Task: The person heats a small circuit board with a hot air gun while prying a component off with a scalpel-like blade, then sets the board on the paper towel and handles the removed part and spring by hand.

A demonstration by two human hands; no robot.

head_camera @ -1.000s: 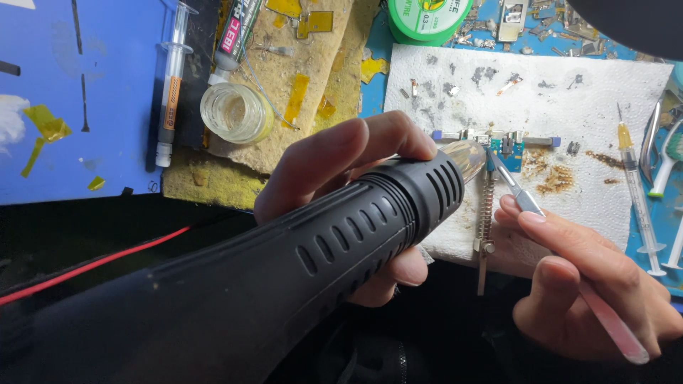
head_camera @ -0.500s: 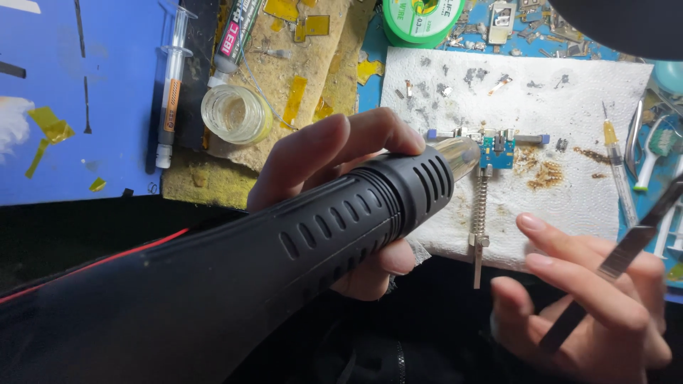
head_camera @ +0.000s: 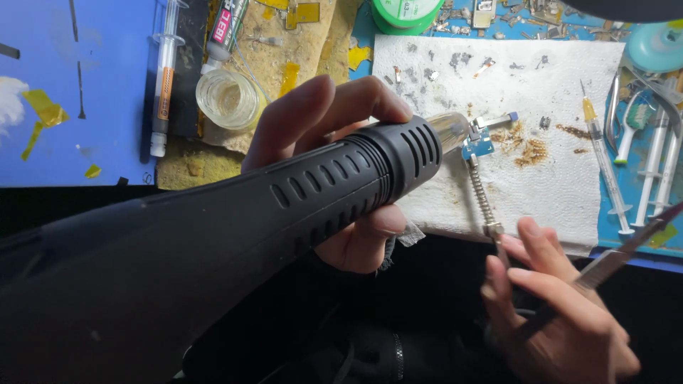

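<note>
My left hand point(head_camera: 334, 142) grips the black vented barrel of a hot air gun point(head_camera: 284, 213). Its metal nozzle point(head_camera: 449, 130) points at a small blue circuit board point(head_camera: 478, 146). The board sits clamped at the tip of a thin spring-like metal holder point(head_camera: 482, 195) over a stained white paper towel point(head_camera: 555, 185). My right hand point(head_camera: 562, 313) is low at the right, shut on metal tweezers point(head_camera: 619, 252) whose tips point away to the upper right, off the board. Its fingertips lie near the holder's lower end.
A small glass jar point(head_camera: 228, 99) and a syringe point(head_camera: 163, 78) lie at the upper left on a blue mat point(head_camera: 78, 92). More syringes point(head_camera: 605, 156) and tools point(head_camera: 640, 114) lie right of the towel. A green solder spool point(head_camera: 409, 14) sits at the top.
My right hand has pulled the tweezers off the board, down and to the right, and swung their tips outward. The hot air gun stays aimed at the board.
</note>
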